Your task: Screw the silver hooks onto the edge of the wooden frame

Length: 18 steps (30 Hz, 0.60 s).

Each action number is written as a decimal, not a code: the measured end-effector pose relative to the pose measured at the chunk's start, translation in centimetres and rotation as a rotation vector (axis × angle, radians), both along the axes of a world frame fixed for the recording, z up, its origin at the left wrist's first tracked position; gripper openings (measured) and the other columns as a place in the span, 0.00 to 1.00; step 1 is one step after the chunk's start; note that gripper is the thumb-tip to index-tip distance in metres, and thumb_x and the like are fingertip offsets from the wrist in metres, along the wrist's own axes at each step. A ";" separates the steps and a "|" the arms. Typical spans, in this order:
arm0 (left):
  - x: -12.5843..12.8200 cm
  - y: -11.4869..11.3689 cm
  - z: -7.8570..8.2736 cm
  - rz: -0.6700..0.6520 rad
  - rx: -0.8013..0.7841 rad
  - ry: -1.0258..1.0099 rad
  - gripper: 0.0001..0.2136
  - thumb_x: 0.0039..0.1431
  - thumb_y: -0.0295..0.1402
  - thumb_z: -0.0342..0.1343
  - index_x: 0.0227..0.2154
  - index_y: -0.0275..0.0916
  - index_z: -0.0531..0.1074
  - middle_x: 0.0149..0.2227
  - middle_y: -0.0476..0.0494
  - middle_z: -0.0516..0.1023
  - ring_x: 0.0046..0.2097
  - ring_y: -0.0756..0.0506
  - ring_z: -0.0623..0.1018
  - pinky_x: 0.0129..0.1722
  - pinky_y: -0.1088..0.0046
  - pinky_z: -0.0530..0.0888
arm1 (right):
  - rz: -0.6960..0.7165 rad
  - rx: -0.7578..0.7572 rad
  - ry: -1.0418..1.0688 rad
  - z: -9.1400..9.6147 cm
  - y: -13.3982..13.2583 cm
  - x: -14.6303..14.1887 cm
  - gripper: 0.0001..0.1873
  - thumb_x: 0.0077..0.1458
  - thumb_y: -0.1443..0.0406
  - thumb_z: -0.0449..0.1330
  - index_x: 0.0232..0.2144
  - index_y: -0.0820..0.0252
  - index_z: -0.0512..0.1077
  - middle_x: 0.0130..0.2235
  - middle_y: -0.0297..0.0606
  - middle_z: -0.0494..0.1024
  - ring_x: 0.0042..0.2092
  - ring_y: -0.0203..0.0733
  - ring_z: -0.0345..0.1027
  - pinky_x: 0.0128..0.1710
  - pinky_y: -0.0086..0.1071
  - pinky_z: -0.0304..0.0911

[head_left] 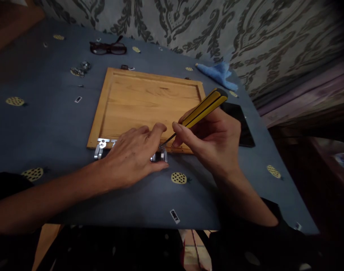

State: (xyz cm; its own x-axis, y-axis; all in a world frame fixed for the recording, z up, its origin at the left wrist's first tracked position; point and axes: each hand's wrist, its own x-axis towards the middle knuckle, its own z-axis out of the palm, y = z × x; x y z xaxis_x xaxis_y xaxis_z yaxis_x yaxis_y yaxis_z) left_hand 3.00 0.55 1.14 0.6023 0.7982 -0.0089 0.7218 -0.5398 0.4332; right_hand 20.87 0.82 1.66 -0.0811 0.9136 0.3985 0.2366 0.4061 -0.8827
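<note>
A wooden panel door (149, 103) with a raised frame lies on the table. Along its near edge sit a metal hinge (102, 145) at the left and a second hinge (162, 153) nearer the middle. My left hand (132, 154) rests over that edge, its thumb and fingers closed around the second hinge and hiding part of it. In my right hand (217, 135) is a screwdriver (204, 109) with a yellow and black handle, gripped near the base of the handle. The shaft slants down left, and its tip meets the second hinge.
Eyeglasses (108, 48) lie at the back left, above a small pile of metal hardware (81, 69) and a loose screw (80, 86). A blue cloth (218, 74) is at the back right. Beside my right hand lies a flat black device (246, 131). Patterned wallpaper (177, 22) borders the table's far side.
</note>
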 end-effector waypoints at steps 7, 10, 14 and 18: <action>-0.1 0.1 -0.2 -0.010 0.022 -0.022 0.27 0.56 0.44 0.62 0.53 0.40 0.57 0.43 0.42 0.75 0.45 0.37 0.76 0.41 0.62 0.72 | 0.117 -0.081 -0.040 1.1 -0.1 0.6 0.11 0.51 0.58 0.70 0.36 0.53 0.76 0.26 0.26 0.76 0.23 0.33 0.73 0.24 0.29 0.71; -0.2 0.1 -0.3 -0.009 0.018 -0.029 0.27 0.55 0.45 0.61 0.53 0.40 0.58 0.44 0.41 0.76 0.46 0.37 0.77 0.42 0.61 0.72 | 0.115 -0.103 -0.038 1.6 -0.4 0.6 0.10 0.54 0.57 0.67 0.36 0.55 0.77 0.31 0.29 0.79 0.24 0.32 0.74 0.26 0.29 0.71; -0.2 0.0 -0.2 -0.010 0.018 -0.036 0.30 0.55 0.45 0.62 0.55 0.40 0.56 0.45 0.40 0.75 0.47 0.37 0.77 0.43 0.61 0.71 | 0.100 -0.081 -0.042 1.7 -0.7 0.7 0.08 0.56 0.59 0.66 0.38 0.54 0.79 0.36 0.31 0.81 0.22 0.30 0.71 0.24 0.28 0.70; -0.2 0.0 -0.2 -0.017 0.008 -0.042 0.29 0.55 0.44 0.62 0.55 0.39 0.57 0.44 0.42 0.75 0.46 0.38 0.76 0.42 0.63 0.71 | 0.075 -0.047 -0.023 1.5 -0.7 0.7 0.04 0.53 0.64 0.68 0.34 0.54 0.80 0.34 0.30 0.81 0.20 0.28 0.69 0.20 0.26 0.66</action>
